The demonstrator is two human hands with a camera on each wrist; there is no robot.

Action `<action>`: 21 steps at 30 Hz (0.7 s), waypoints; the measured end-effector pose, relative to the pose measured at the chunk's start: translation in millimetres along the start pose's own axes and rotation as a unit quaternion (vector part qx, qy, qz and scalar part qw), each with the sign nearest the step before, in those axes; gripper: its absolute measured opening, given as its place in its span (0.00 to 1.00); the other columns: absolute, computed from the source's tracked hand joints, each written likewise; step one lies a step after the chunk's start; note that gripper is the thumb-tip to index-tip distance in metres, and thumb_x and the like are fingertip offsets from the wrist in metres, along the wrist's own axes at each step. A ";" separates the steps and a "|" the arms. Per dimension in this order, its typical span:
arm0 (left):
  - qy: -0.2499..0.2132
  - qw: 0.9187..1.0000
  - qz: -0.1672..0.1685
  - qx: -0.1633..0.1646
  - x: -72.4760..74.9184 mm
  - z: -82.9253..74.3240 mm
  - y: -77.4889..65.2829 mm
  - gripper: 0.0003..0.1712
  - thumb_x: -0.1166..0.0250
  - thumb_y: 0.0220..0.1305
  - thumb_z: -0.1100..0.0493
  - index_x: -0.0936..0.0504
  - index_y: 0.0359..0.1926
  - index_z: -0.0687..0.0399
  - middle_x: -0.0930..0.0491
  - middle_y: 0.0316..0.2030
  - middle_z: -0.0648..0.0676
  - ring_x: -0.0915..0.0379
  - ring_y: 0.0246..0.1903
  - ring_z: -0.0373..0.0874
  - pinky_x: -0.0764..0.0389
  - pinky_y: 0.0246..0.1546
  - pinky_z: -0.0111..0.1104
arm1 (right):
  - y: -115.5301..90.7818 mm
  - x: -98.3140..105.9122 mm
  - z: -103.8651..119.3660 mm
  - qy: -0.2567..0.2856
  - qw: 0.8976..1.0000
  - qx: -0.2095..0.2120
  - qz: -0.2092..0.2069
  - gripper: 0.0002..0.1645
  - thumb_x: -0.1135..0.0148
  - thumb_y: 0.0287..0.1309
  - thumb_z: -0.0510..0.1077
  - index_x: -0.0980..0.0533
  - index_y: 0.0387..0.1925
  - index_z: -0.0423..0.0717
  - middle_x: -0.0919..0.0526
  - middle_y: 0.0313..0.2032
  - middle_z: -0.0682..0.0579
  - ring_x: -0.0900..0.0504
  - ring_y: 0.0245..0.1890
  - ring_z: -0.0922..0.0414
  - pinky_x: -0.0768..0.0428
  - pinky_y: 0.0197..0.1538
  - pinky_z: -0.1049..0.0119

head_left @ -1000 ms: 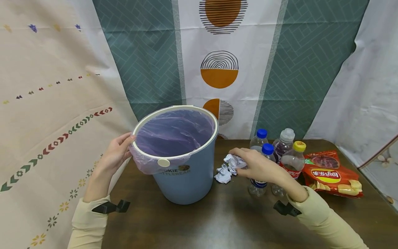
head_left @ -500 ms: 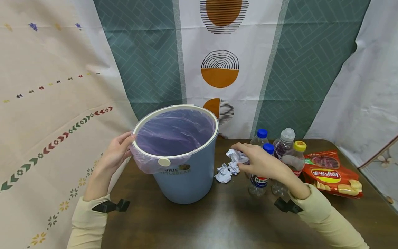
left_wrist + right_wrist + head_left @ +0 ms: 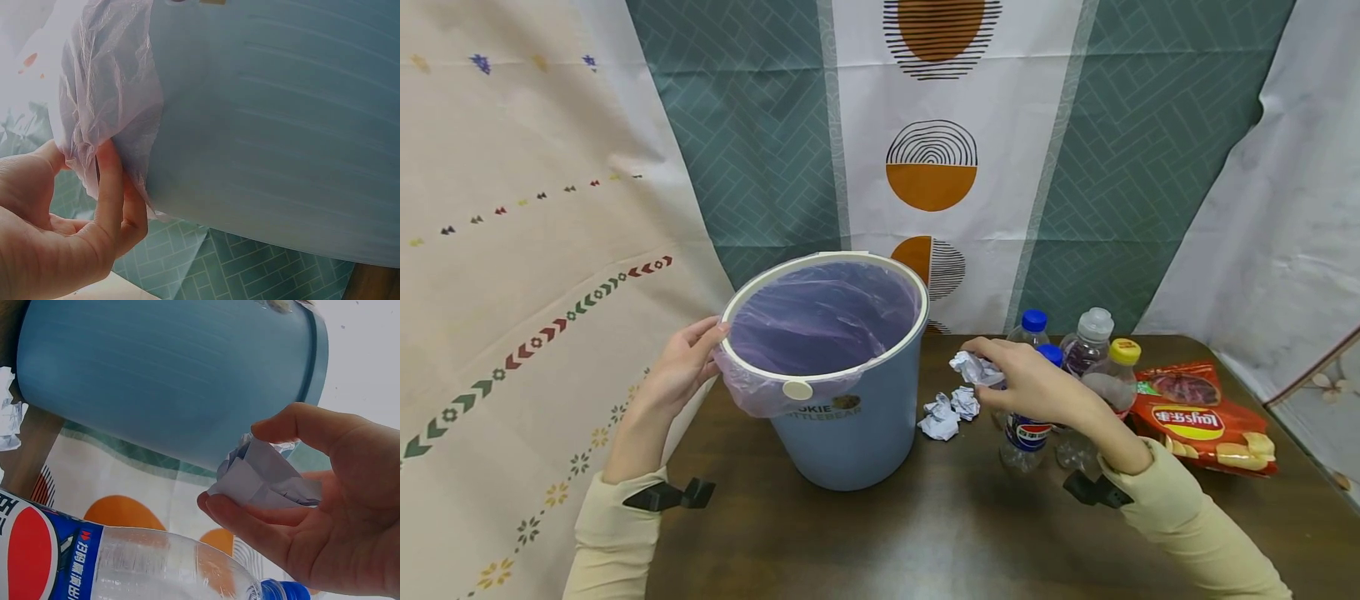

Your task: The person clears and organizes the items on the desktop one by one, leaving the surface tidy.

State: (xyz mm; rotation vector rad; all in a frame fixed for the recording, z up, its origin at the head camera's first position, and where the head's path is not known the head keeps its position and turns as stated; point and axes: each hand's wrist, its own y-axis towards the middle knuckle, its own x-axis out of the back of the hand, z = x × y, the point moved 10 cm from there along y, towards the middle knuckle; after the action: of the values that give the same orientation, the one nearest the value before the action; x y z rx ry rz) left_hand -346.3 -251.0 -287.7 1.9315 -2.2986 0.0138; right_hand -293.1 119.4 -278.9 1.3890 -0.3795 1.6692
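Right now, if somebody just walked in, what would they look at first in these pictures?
Probably the big blue bin on the table, with a pinkish-purple bag lining it and the left hand holding its edge. Next, maybe the bright red chip bag, right of the bottles. Then the right hand, holding crumpled white paper between bin and chip bag.

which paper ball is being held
The paper ball pinched in the right hand, by the bottles. The other two, a larger ball and a smaller ball, lie on the table beside the bin.
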 end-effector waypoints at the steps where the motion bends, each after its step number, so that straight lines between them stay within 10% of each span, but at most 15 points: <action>1: 0.000 1.000 -0.001 0.002 0.3 0.5 -0.5 0.37 0.47 0.66 0.52 0.49 0.65 0.72 0.26 0.42 0.45 0.24 0.39 0.30 0.22 0.38 0.21 | 0.1 0.4 0.2 -0.001 1.000 -0.001 0.001 0.29 0.35 0.49 0.43 0.31 0.55 0.46 0.21 0.47 0.49 0.21 0.43 0.56 0.20 0.46 0.59; 21: 0.012 1.000 -0.006 0.002 1.4 0.2 -1.5 0.38 0.46 0.65 0.50 0.48 0.65 0.71 0.27 0.44 0.45 0.24 0.40 0.30 0.22 0.38 0.21 | 7.7 20.7 5.3 -0.004 1.000 -0.006 -0.024 0.31 0.34 0.51 0.46 0.32 0.56 0.46 0.21 0.50 0.48 0.21 0.46 0.53 0.21 0.49 0.55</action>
State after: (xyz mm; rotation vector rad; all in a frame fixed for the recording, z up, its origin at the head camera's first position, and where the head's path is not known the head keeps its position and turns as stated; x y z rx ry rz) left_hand -345.1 -252.7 -287.9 1.9369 -2.2739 0.0408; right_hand -295.0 120.4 -256.3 1.3854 -0.3576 1.6192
